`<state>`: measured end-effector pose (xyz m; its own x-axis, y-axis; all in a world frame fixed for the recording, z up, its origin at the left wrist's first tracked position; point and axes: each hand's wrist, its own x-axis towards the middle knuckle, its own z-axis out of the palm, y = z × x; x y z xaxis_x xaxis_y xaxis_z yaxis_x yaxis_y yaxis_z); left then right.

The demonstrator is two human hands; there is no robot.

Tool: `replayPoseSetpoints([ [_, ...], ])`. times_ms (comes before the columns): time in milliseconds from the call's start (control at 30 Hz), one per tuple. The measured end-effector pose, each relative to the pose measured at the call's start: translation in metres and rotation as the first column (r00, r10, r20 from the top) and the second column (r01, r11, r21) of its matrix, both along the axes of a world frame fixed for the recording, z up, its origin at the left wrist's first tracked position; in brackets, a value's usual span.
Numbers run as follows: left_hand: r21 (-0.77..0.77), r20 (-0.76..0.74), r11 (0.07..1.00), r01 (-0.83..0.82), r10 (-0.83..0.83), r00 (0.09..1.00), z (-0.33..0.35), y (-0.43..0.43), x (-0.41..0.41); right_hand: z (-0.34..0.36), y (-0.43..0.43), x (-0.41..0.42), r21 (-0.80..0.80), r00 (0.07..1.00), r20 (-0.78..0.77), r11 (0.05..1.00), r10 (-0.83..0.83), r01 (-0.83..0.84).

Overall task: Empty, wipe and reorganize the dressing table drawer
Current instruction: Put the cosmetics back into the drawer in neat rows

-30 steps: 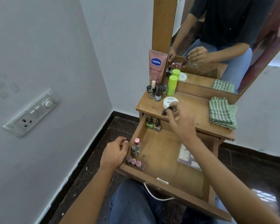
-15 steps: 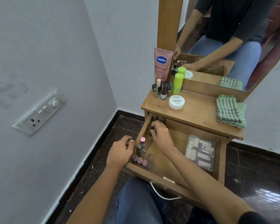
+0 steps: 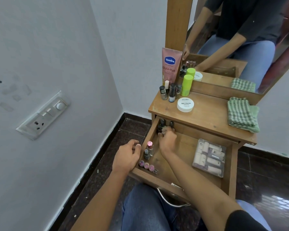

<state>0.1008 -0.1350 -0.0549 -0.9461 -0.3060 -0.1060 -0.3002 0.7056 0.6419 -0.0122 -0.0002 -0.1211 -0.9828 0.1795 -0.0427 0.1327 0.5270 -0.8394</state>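
Dark nail polish bottles [image 3: 162, 122] crowd the drawer [image 3: 185, 152] corner, so the right hand [image 3: 167, 141], fingers curled round one, should go slow while the left hand [image 3: 126, 158] grips the side.

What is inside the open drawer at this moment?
Inside the drawer: upright nail polish bottles along the left wall, dark-capped bottles in the back corner, and a clear case of rolls at right. The right hand covers whatever lies under its fingers.
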Motion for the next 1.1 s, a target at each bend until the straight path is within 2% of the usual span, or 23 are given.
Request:
replayPoseSetpoints([
  [100, 0.003, 0.002, 1.000, 0.000, 0.000, 1.000, 0.000, 0.000, 0.000, -0.003, -0.005, -0.002, 0.005, 0.996, 0.042, 0.997, -0.077, 0.077],
  [333, -0.004, 0.004, 1.000, -0.010, 0.010, 1.000, -0.001, 0.000, 0.000, -0.004, -0.003, 0.001, 0.001, 0.996, 0.061, 0.998, -0.063, 0.063],
  [433, 0.000, 0.010, 1.000, -0.012, 0.012, 1.000, -0.001, 0.000, 0.001, -0.005, 0.004, 0.015, -0.063, 1.000, 0.006, 0.998, -0.010, 0.010],
  [500, 0.003, 0.009, 1.000, -0.007, 0.007, 1.000, -0.001, 0.000, 0.001, 0.001, 0.010, 0.030, -0.071, 0.993, -0.096, 0.995, 0.069, -0.076],
  [567, 0.004, 0.009, 1.000, -0.001, 0.001, 1.000, -0.002, 0.000, 0.000, 0.019, 0.017, 0.034, 0.013, 0.960, -0.242, 0.989, 0.144, -0.145],
  [667, -0.002, 0.004, 1.000, -0.002, 0.002, 1.000, -0.001, 0.000, 0.000, 0.064, 0.021, 0.006, 0.213, 0.843, -0.498, 0.971, 0.204, -0.109],
  [733, 0.007, -0.003, 1.000, -0.003, 0.003, 1.000, -0.002, 0.000, 0.000, 0.096, 0.021, -0.027, 0.331, 0.770, -0.573, 0.939, 0.280, -0.095],
  [833, 0.000, -0.008, 1.000, -0.004, 0.004, 1.000, -0.001, 0.001, 0.000, 0.129, 0.018, -0.075, 0.470, 0.731, -0.578, 0.880, 0.362, -0.064],
  [967, 0.006, -0.005, 1.000, -0.014, 0.014, 1.000, -0.001, 0.000, 0.001, 0.139, 0.009, -0.105, 0.704, 0.726, -0.493, 0.710, 0.479, 0.010],
  [1033, 0.004, -0.008, 1.000, -0.014, 0.014, 1.000, -0.001, 0.000, 0.001, 0.138, 0.008, -0.106, 0.779, 0.731, -0.437, 0.627, 0.524, 0.017],
  [1100, 0.008, -0.013, 1.000, -0.014, 0.014, 1.000, 0.000, 0.001, 0.001, 0.135, 0.007, -0.105, 0.813, 0.740, -0.397, 0.582, 0.543, 0.010],
])
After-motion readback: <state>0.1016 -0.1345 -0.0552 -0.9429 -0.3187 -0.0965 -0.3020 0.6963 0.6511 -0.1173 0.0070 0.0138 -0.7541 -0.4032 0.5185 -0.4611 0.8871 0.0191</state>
